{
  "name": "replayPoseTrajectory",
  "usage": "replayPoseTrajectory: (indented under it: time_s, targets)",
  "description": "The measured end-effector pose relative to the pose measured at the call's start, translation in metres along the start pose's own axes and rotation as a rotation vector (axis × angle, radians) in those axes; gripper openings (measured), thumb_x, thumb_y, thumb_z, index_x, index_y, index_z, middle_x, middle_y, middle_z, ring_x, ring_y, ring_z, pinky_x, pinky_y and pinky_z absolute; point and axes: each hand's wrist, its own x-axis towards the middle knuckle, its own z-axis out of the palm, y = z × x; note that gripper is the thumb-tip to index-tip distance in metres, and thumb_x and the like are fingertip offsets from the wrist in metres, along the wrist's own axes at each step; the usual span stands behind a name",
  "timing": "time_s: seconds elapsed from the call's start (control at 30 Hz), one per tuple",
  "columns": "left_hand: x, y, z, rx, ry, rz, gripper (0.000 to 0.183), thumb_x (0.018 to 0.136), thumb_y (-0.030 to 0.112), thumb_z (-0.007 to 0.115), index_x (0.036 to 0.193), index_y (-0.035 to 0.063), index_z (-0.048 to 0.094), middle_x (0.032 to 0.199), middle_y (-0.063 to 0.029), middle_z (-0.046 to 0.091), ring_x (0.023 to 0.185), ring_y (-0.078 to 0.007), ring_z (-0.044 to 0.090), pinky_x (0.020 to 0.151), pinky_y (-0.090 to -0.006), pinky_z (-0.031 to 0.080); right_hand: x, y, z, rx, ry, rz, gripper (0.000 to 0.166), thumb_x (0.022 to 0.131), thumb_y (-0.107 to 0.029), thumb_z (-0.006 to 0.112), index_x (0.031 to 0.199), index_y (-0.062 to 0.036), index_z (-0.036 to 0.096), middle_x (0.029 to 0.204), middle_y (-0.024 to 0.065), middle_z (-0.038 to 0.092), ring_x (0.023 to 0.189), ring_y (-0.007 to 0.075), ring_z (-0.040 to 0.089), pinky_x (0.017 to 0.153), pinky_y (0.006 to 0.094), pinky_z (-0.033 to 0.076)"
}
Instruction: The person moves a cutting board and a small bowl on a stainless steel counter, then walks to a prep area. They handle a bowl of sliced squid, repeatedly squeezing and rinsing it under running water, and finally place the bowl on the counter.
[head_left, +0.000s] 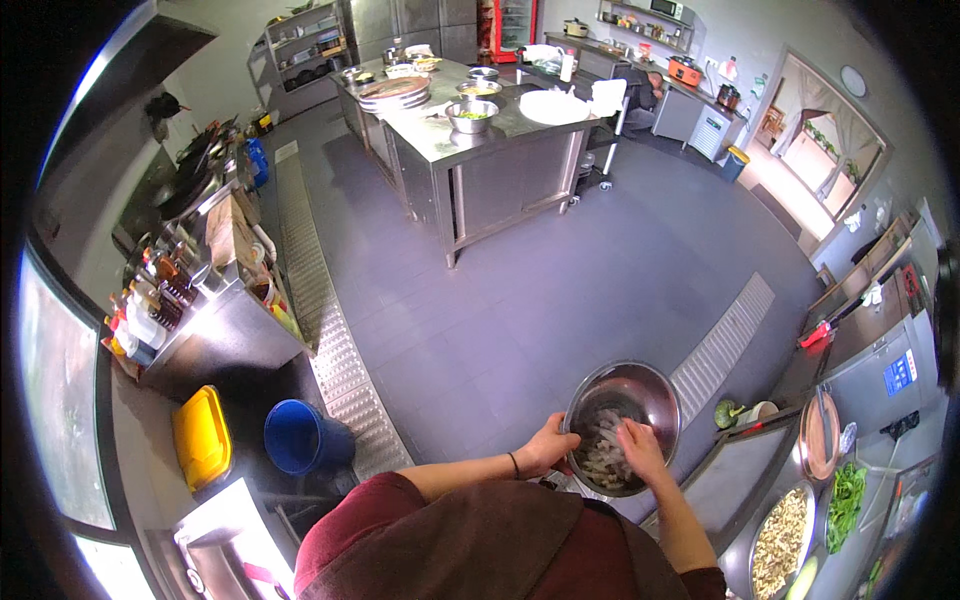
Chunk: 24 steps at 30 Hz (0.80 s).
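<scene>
A large stainless steel bowl (660, 397) is tilted in front of me, with pale, wet-looking strips of food (606, 457) in its lower part. My left hand (551, 446) grips the bowl's left rim, thumb over the edge. Inside the bowl, my right hand (639, 448) rests on the pale strips with its fingers bent; its fingertips are partly hidden among them, so whether they pinch any cannot be told.
A steel work table (442, 146) with bowls and plates stands ahead. At left are a blue bin (292, 439) and a bottle-laden counter (225, 330). Trays of chopped food (781, 540) and leafy greens (846, 499) lie at right. A person (641, 97) crouches by the far cabinets.
</scene>
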Motion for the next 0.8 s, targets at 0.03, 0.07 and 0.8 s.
replayPoseTrajectory:
  time_s: [0.03,0.07,0.8]
  targets:
    - [0.000,0.004,0.003,0.008,-0.012,0.004,0.069,0.081,0.015,0.055,0.138,0.0060,0.017,0.087,-0.0128,0.056,0.057,-0.0203,0.058,0.045,-0.0346,0.053,-0.004,-0.002,0.006,-0.003,0.082,0.000,0.045,0.088,-0.039,0.053,0.120,-0.0076,0.056,0.115,0.0250,0.054,0.104,0.0391,0.054,0.091,0.0430,0.042]
    - [0.001,0.007,0.005,0.017,-0.024,0.008,0.070,0.081,0.015,0.054,0.139,0.0058,0.015,0.087,-0.0132,0.056,0.057,-0.0204,0.059,0.045,-0.0344,0.053,-0.006,-0.003,0.012,-0.007,0.165,0.000,0.046,0.088,-0.039,0.053,0.121,-0.0076,0.055,0.115,0.0251,0.053,0.105,0.0392,0.053,0.091,0.0433,0.042]
    - [0.023,0.036,0.005,0.147,-0.274,-0.007,0.066,0.082,0.008,0.051,0.139,0.0109,0.018,0.108,-0.0127,0.052,0.077,-0.0235,0.060,0.046,-0.0333,0.053,-0.008,-0.085,-0.021,-0.117,0.264,0.035,0.052,0.081,-0.038,0.062,0.124,-0.0111,0.051,0.121,0.0194,0.051,0.108,0.0378,0.049,0.091,0.0456,0.042]
